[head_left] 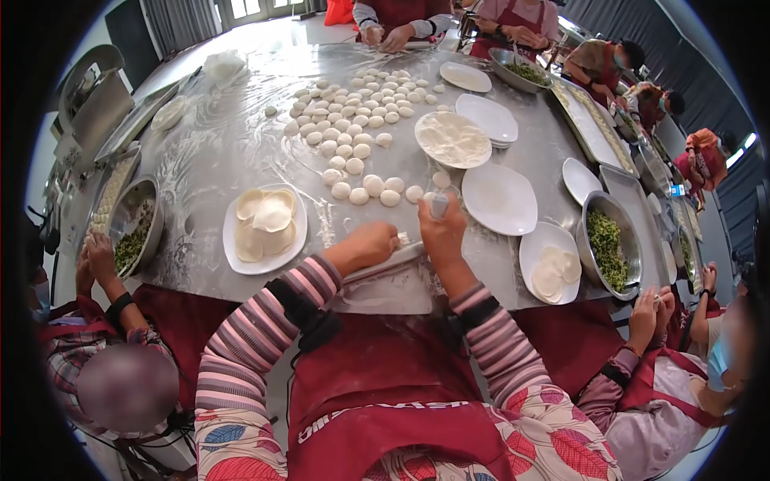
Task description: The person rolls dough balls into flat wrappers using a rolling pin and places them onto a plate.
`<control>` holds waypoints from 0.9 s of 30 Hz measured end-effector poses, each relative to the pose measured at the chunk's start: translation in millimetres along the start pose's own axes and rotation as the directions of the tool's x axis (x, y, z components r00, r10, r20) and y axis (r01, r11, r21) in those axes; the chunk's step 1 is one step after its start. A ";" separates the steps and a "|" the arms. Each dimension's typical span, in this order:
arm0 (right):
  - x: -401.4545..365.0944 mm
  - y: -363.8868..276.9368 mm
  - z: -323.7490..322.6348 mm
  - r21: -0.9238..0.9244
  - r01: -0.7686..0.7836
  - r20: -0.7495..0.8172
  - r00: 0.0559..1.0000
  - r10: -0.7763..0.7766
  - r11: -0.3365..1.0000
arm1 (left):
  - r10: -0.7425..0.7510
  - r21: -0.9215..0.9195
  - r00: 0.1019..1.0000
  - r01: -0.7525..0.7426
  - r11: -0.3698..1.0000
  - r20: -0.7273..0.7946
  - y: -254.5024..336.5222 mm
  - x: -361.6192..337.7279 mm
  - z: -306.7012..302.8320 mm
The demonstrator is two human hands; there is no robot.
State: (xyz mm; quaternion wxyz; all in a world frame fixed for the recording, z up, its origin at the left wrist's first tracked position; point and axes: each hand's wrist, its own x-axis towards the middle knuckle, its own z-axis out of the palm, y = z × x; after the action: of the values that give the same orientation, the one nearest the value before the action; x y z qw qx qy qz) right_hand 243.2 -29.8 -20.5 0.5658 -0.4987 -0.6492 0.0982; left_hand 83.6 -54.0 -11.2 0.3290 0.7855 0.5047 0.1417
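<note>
This looked like a communal food workshop or large commercial kitchen, since a broad, flour-streaked metal table [216, 152] was covered with rows of small dough pieces [353, 120], white plates [499, 199] and steel bowls of chopped green filling [608, 250]. Several people in matching dark red aprons [385, 361] worked around its edges, with long trays [593, 127] laid along the sides. Dark curtains [178, 28] and glazed doors [255, 6] stood at the far end of the roomy hall
</note>
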 end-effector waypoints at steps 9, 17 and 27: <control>-23.4 -6.5 -23.3 -0.049 0.040 -0.103 0.994 -0.045 0.998 | -0.041 -0.108 0.999 0.043 0.993 0.018 -2.7 -3.7 7.3; -49.4 -16.9 -52.8 -0.015 -0.158 0.016 0.987 0.158 0.987 | -0.019 -0.071 1.000 0.020 0.997 0.008 -11.7 1.1 3.0; -17.7 -6.1 -20.4 -0.101 0.025 -0.074 0.997 -0.033 0.995 | 0.012 -0.001 1.000 -0.012 1.000 -0.014 -1.6 7.8 2.5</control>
State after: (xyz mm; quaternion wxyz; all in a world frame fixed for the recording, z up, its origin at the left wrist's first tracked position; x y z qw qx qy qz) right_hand 254.5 -55.1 -20.5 0.5656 -0.5205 -0.6385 0.0383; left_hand 87.4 -47.7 -15.0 0.3249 0.7873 0.5022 0.1494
